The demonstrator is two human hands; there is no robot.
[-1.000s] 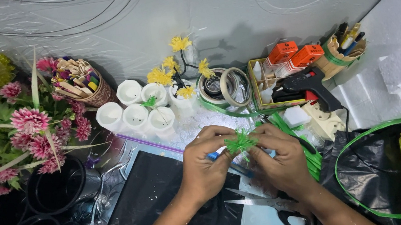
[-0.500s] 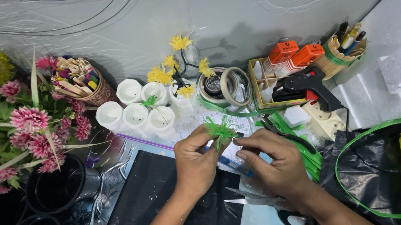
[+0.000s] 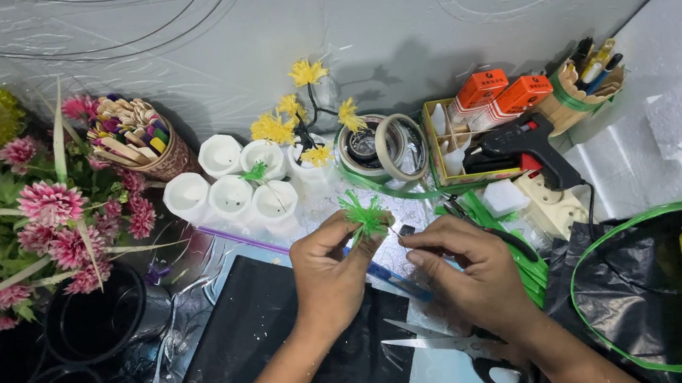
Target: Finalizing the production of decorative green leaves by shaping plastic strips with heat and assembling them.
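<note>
- I see my left hand pinching a small green tuft up high, just in front of the white cups, so its spikes stay free.
- My right hand is pinched narrow beside the green tuft, on something too small to tell.
- The scissors lie on the worktop under my right hand, near for cutting.

six white cups, two orange boxes

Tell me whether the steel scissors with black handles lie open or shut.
Open: the steel scissors with black handles show two blades spread apart, lying on the table.
</note>
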